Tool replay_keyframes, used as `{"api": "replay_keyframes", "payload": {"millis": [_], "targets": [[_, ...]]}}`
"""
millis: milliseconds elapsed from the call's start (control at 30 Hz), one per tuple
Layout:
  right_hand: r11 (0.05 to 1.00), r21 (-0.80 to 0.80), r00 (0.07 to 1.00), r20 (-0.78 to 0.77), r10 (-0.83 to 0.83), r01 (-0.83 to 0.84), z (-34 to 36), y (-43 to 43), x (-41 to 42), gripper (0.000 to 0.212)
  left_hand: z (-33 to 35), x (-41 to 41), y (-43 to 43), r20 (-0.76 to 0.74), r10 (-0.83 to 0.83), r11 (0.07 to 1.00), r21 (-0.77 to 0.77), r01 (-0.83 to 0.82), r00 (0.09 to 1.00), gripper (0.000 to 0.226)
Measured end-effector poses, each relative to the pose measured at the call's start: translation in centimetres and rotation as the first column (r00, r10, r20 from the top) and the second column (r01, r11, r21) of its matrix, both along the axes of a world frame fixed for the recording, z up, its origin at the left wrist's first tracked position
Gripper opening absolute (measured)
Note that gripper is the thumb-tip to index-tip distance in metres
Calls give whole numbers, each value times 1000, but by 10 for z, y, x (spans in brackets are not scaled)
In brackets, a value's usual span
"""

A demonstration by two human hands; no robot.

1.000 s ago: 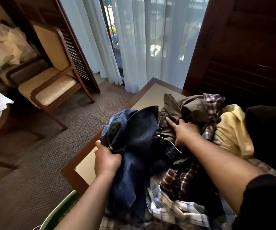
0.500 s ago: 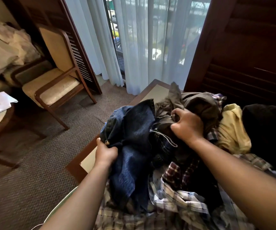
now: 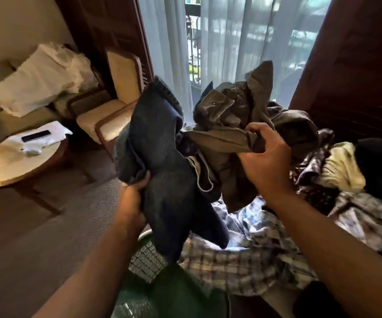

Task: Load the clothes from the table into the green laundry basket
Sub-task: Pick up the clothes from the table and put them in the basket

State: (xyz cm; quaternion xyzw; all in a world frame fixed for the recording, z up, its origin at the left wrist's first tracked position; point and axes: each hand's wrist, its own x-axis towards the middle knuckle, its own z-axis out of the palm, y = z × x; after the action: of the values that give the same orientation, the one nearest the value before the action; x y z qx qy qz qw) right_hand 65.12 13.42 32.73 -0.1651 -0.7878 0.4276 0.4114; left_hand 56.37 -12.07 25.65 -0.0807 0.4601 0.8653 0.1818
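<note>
We've got the jeans point(image 3: 162, 171) clenched in our left hand point(image 3: 131, 198), hanging lengthwise straight over the green basket point(image 3: 162, 292) below; right hand point(image 3: 265, 161) fists the grey garment point(image 3: 235, 125) above the pile point(image 3: 265, 260), farther off

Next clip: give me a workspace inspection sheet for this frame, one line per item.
Surface: table hidden under the clothes pile.
Job's things: jeans and grey-brown garment lifted; green laundry basket below, near the person.
Clutter: checked shirts, a pale yellow garment and dark items left in the pile.
Hands: left hand grips the jeans; right hand grips the grey-brown garment.
Cables: nothing seen.
Surroundings: armchair, round side table with a dark remote-like object, sheer curtains.
</note>
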Motion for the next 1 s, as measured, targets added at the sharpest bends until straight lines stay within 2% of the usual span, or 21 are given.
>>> {"api": "replay_keyframes", "payload": {"millis": [100, 167, 200, 267, 300, 400, 533, 600, 667, 767, 900, 1000], "targets": [[999, -8, 999, 2, 32, -32, 1, -53, 20, 28, 18, 31, -48, -34, 16, 1000, -18, -17, 999, 9], [998, -14, 998, 15, 61, -60, -4, -88, 36, 28, 17, 46, -83, -23, 33, 991, -130, -36, 999, 42], [997, -21, 997, 28, 72, -71, -8, -105, 45, 28, 10, 52, -102, 3, 22, 983, -184, -21, 1000, 49], [996, -30, 995, 52, 87, -86, -19, -140, 62, 27, -10, 66, -139, 35, 43, 987, -159, -37, 998, 19], [995, -30, 993, 64, 96, -94, -26, -157, 71, 26, -19, 76, -152, 59, 54, 989, -140, -45, 997, 14], [993, 12, 987, 118, 112, -114, -45, -204, 95, 27, -48, 102, -170, 133, 82, 990, -122, -66, 988, 20], [982, 22, 954, 241, 179, -190, -66, -239, 126, 31, -86, 129, -168, 315, 126, 992, -53, -116, 941, 36], [974, 38, 934, 294, 204, -225, -74, -246, 140, 32, -103, 139, -171, 385, 158, 986, -101, -129, 909, 46], [965, 48, 920, 316, 230, -258, -80, -252, 150, 30, -120, 146, -176, 431, 143, 987, -133, -94, 891, 45], [960, 38, 906, 344, 247, -276, -92, -264, 159, 28, -125, 155, -185, 386, 114, 976, -214, -31, 916, 41], [960, -19, 883, 388, 263, -278, -107, -276, 162, 29, -107, 168, -197, 337, -23, 984, -159, 81, 941, 47], [956, -68, 869, 401, 289, -287, -111, -279, 162, 30, -105, 172, -208, 323, -82, 981, -140, 133, 943, 42]]}}
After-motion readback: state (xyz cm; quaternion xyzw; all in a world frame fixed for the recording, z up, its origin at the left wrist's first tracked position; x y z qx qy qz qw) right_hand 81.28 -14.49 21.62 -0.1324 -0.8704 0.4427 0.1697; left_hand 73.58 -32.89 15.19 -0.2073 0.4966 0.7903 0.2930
